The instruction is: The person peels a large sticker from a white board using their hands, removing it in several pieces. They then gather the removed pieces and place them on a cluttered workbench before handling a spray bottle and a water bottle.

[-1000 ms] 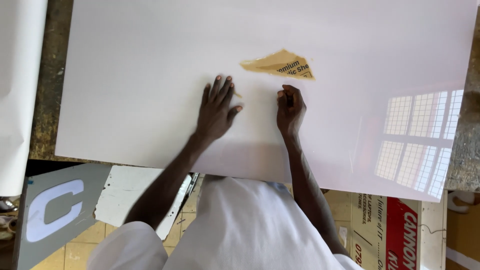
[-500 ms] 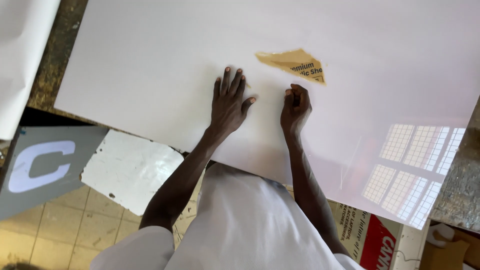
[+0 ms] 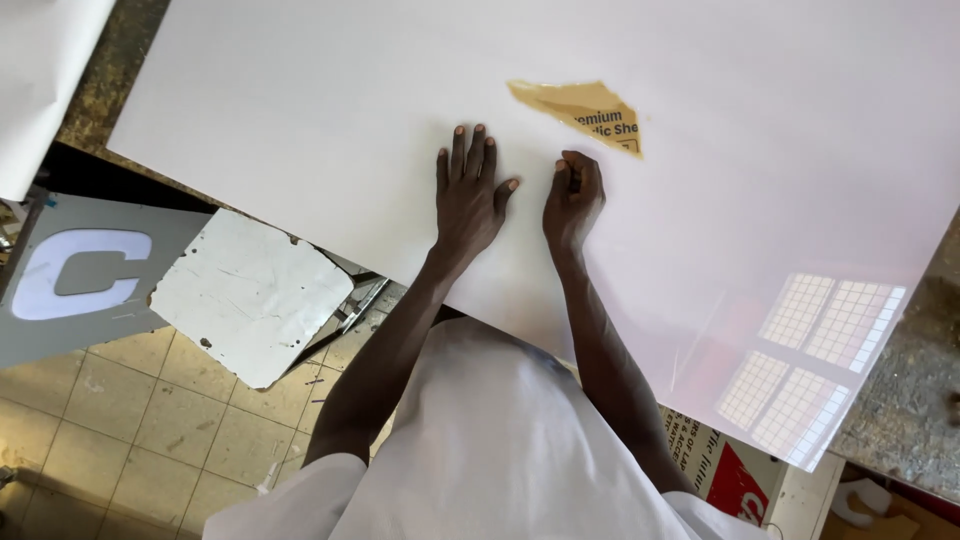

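A: Since the earlier frame, both hands sit slightly farther up the white sheet (image 3: 300, 120); the view has shifted with them.

B: Progress?

A: One brown paper scrap (image 3: 585, 110) is left stuck on the sheet, at 1 o'clock from the hands; all else looks bare white.

B: Hands?

A: Left hand (image 3: 470, 200): flat, fingers spread, pressing the sheet. Right hand (image 3: 572, 195): fingers curled tight, tips against the sheet just below the scrap; whether anything is pinched, cannot tell.
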